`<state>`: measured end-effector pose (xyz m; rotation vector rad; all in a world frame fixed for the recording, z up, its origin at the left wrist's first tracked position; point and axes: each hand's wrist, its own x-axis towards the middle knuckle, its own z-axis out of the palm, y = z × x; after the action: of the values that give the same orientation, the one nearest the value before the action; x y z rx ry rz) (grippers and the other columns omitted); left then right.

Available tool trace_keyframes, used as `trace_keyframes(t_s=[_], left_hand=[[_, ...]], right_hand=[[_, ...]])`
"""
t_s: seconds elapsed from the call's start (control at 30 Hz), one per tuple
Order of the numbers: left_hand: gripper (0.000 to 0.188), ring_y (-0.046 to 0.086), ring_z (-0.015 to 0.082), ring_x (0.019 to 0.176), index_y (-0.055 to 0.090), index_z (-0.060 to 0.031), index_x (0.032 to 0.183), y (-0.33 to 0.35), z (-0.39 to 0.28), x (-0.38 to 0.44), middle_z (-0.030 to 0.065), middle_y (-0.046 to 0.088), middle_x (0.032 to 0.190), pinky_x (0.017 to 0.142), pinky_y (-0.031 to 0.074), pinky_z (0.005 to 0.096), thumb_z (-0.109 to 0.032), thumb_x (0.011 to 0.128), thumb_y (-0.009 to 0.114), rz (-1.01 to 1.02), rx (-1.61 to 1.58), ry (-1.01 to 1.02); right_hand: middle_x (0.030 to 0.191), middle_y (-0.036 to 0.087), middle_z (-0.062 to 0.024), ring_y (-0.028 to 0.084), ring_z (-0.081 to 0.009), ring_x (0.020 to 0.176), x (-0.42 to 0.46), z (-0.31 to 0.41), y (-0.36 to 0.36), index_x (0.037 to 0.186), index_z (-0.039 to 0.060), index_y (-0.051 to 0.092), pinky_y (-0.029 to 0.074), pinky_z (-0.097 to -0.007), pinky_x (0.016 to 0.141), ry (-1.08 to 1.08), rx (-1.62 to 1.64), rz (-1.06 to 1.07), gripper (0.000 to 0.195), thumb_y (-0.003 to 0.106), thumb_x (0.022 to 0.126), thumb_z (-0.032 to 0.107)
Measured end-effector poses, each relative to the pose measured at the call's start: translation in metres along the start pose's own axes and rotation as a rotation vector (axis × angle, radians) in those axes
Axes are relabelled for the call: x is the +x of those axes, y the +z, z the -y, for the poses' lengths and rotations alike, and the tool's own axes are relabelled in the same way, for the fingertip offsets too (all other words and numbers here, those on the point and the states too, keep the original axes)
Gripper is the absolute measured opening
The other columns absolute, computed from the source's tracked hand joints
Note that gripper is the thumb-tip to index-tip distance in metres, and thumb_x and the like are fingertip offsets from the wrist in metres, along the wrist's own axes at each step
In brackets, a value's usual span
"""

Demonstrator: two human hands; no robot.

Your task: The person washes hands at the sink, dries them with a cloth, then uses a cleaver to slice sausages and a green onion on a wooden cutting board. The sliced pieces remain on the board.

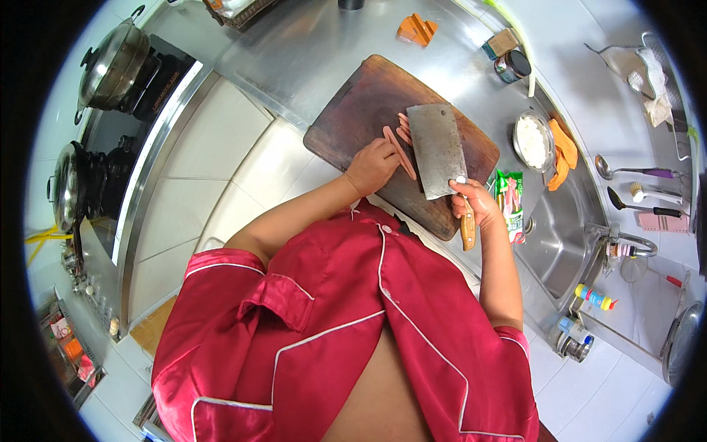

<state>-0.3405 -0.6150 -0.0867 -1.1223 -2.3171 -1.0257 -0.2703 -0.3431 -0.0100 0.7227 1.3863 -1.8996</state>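
My right hand (476, 203) grips the wooden handle of a broad metal cleaver (439, 149). Its blade lies nearly flat to view above a dark wooden cutting board (359, 113). To the left of the blade, my left hand (375, 168) has its fingertips on a long pink sausage slice (400, 153). Several thin pink sausage strips (404, 128) lie just beyond it, partly covered by the cleaver. A green and white food packet (509, 207) lies beside the board, close to my right hand.
A bowl of white shredded food (533, 141) and an orange cloth (562, 154) sit right of the board, near the metal sink (558, 237). A dark-lidded jar (512, 66) and an orange object (418, 29) stand farther back. Lidded pots (113, 66) occupy the stove at left.
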Motion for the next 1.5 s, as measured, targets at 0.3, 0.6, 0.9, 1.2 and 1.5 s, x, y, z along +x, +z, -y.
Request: trace_keyframes(t_s=[0.3, 0.6, 0.9, 1.2, 1.5], left_hand=[[0.011, 0.056, 0.0263, 0.082, 0.059, -0.0055, 0.077, -0.003, 0.023, 0.027, 0.0073, 0.054, 0.082, 0.077, 0.05, 0.039, -0.015, 0.072, 0.059, 0.152, 0.056, 0.343], [0.012, 0.054, 0.0228, 0.079, 0.058, -0.0055, 0.074, 0.017, 0.03, 0.063, 0.0066, 0.053, 0.077, 0.074, 0.046, 0.0367, -0.016, 0.069, 0.056, 0.206, 0.056, 0.71], [0.052, 0.054, 0.0313, 0.105, 0.053, -0.0015, 0.114, 0.019, 0.03, 0.099, 0.013, 0.055, 0.107, 0.09, 0.045, 0.0401, -0.03, 0.075, 0.073, 0.523, 0.028, 0.545], [0.045, 0.054, 0.0272, 0.095, 0.062, -0.0086, 0.11, 0.033, -0.005, 0.078, 0.0084, 0.056, 0.094, 0.084, 0.043, 0.0411, -0.038, 0.077, 0.071, 0.458, 0.308, 0.223], [0.062, 0.055, 0.0312, 0.097, 0.061, -0.0039, 0.111, 0.013, 0.034, 0.093, 0.0118, 0.058, 0.099, 0.082, 0.047, 0.0429, -0.048, 0.07, 0.076, 0.529, 0.151, 0.245]], right_hand=[[0.053, 0.044, 0.0002, 0.039, -0.0125, 0.04, -0.039, -0.022, -0.002, 0.084, 0.0118, 0.049, 0.036, -0.0299, 0.042, -0.183, 0.199, -0.137, 0.018, 0.065, 0.09, 0.019], [0.055, 0.048, 0.0004, 0.044, -0.0125, 0.04, -0.058, -0.064, 0.02, 0.081, 0.0096, 0.05, 0.039, -0.0284, 0.04, -0.241, 0.197, -0.553, 0.023, 0.064, 0.091, 0.024], [0.07, 0.064, -0.0202, 0.064, -0.0335, 0.066, -0.066, -0.07, 0.022, 0.09, -0.0041, 0.062, 0.048, -0.0432, 0.064, -0.227, -0.582, -0.777, 0.033, 0.057, 0.09, 0.029], [0.083, 0.066, -0.026, 0.063, -0.0448, 0.084, -0.065, -0.06, 0.048, 0.098, 0.0001, 0.063, 0.048, -0.0513, 0.076, -0.343, -0.861, -0.773, 0.032, 0.052, 0.093, 0.029], [0.081, 0.066, -0.0268, 0.063, -0.0459, 0.08, -0.062, -0.056, 0.067, 0.097, 0.0017, 0.063, 0.048, -0.0535, 0.074, -0.287, -0.911, -0.928, 0.028, 0.051, 0.092, 0.026]])
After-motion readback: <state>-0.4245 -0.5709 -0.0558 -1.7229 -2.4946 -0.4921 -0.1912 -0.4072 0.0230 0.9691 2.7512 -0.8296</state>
